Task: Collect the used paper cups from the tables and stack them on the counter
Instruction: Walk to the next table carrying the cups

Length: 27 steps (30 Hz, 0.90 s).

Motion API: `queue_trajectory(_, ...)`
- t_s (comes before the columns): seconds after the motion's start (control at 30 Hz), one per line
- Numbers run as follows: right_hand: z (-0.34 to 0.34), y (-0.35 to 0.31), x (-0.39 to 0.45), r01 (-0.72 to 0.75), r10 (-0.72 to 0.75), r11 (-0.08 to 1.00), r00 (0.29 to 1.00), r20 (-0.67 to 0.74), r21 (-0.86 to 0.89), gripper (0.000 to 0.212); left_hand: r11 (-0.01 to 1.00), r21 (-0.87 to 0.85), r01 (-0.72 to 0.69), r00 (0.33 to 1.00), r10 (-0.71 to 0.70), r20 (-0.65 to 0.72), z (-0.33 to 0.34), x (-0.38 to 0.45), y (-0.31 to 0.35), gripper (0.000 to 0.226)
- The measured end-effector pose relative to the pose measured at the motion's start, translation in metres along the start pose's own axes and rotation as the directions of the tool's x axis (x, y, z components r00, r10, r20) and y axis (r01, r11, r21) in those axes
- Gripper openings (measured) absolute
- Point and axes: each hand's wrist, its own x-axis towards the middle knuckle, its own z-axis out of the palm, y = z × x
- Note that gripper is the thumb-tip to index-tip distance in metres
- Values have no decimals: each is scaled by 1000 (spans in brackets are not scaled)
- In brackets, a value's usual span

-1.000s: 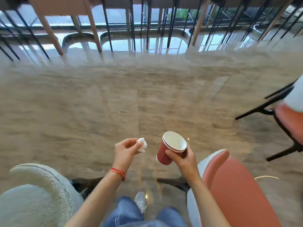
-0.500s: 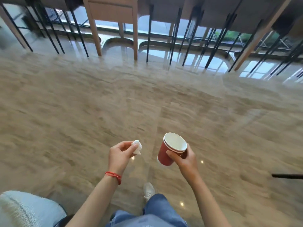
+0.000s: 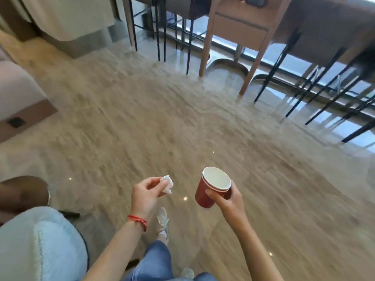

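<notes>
My right hand (image 3: 229, 196) grips red paper cups (image 3: 209, 189), nested one inside another, white inside, tilted a little to the left; two rims show at the top. My left hand (image 3: 145, 194), with a red string bracelet at the wrist, pinches a small crumpled white tissue (image 3: 166, 183) between thumb and fingers. Both hands are held out in front of me at waist height above the floor, about a hand's width apart.
Glossy beige stone floor (image 3: 182, 128) stretches ahead. A light fuzzy chair (image 3: 40, 246) is at lower left, with a brown round table (image 3: 22, 191) behind it. A wooden table (image 3: 239, 31) and black-legged stools (image 3: 304, 74) line the window at upper right. A beige sofa (image 3: 18, 92) stands at left.
The view has swung left as I walk: the pink chair at right is gone, the window furniture shifted right, a sofa appeared at left. Both hands keep their hold.
</notes>
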Motion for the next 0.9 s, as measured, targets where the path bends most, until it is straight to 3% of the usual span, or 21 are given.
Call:
queue_trajectory(0.43, 188, -71, 186, 35, -19, 999, 936, 351, -39, 46, 992, -84, -95, 959, 69, -274, -94, 175, 93, 10)
queue_trajectory(0.9, 384, -122, 341, 89, 9, 990, 745, 667, -113, 44, 968, -170, -185, 783, 41, -621, -204, 309, 157, 8)
